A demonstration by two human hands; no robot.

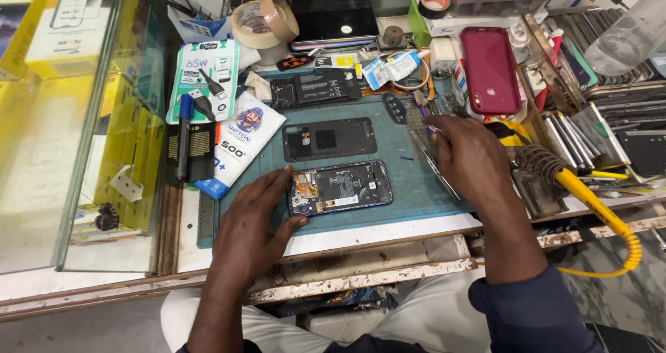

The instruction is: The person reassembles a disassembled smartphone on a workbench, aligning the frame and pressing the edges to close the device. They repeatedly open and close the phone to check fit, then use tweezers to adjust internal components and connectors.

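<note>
An opened phone with its back off lies on the teal work mat, showing its battery and boards. My left hand rests flat beside the phone's left end, fingertips touching it. My right hand is at the mat's right side, fingers curled over thin metal tweezers and a purple-tipped tool. A dark back cover lies just beyond the opened phone. Another dismantled phone lies farther back.
A yellow soldering iron with a coiled cord sits in its spring stand at right. A red phone, tape rolls, charger packs, a blue pen and several screen parts crowd the bench. Glass panels stand at left.
</note>
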